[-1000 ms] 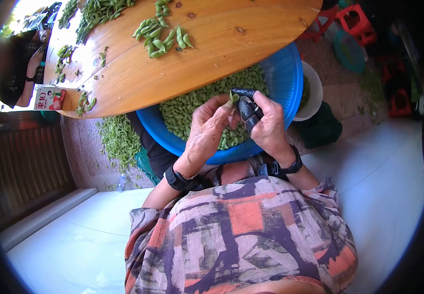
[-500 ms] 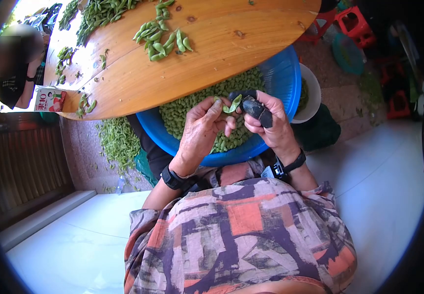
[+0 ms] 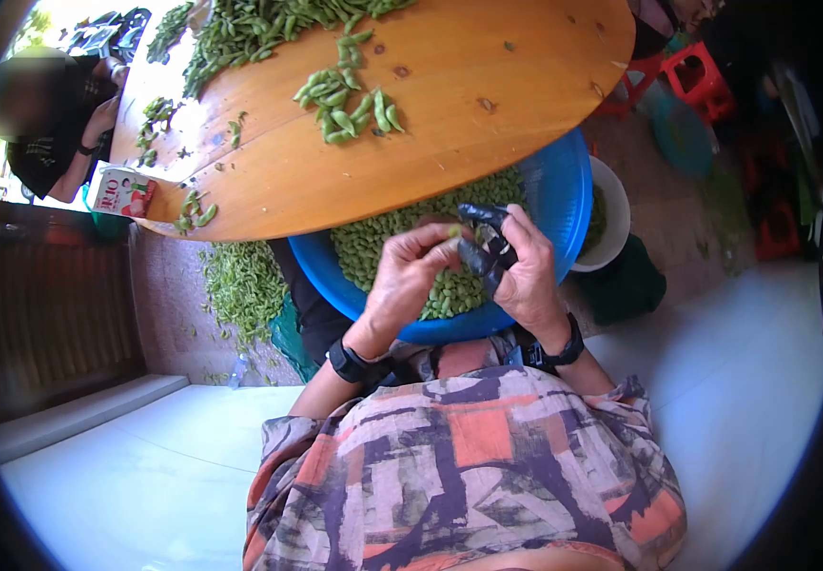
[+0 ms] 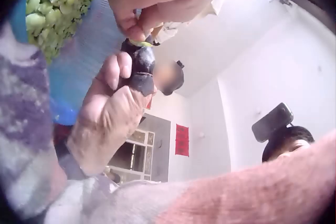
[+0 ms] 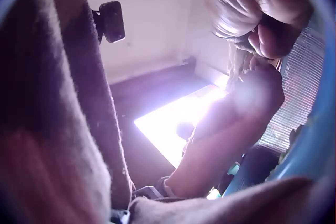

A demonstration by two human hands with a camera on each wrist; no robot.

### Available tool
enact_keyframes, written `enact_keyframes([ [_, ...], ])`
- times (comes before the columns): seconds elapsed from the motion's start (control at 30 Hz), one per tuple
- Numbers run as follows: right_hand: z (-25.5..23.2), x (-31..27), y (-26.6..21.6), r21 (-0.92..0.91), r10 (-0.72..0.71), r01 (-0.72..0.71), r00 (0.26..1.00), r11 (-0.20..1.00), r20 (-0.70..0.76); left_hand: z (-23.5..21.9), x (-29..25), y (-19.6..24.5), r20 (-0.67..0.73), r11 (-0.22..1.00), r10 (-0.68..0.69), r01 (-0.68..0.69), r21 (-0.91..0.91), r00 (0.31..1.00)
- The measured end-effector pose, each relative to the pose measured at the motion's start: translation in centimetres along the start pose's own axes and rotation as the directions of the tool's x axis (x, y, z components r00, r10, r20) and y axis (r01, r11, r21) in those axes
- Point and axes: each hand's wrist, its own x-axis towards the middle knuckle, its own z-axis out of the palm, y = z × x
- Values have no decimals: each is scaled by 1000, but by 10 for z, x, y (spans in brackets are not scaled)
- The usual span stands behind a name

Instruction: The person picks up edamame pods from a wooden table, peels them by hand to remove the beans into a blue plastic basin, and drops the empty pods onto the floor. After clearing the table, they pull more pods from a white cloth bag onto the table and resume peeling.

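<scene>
In the head view, my left hand pinches a small green piece of soybean pod between thumb and forefinger. My right hand meets it there, its thumb and forefinger in black finger covers around the same spot. Seen from the left wrist, the green pod lies between the left fingertips and the black-covered right thumb; the fingers hide most of it. Both hands are over a blue basin holding many shelled green soybeans. The right wrist view is dim, with the pod hidden.
Above the basin's far side juts a wooden table with soybean pods and a drink carton. More pods lie on the floor at left. A white bucket stands at right, near red stools. Another person sits at far left.
An opened pod stretched between the hands half a second ago; now only a small green bit shows at the fingertips. The black-covered fingers have spread. The head view has shifted slightly.
</scene>
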Motion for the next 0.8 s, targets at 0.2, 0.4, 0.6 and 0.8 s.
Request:
enact_keyframes([
  [0.2, 0, 5, -16, 3, 75, -75, 997, 997, 16, -4, -5, 0, 147, 998, -1, -9, 69, 989],
  [0.4, -1, 4, -19, 30, 117, -116, 993, 993, -31, -2, -2, -4, 259, 961, -65, 131, -245, 964],
  [0.6, 3, 5, -19, -7, 69, -69, 998, 998, -12, 1, -3, -4, 158, 994, -68, 80, -69, 985],
  [0.8, 3, 5, -17, -49, 49, -47, 998, 998, 42, 6, -2, -17, 14, 975, 3, -6, 222, 1000],
])
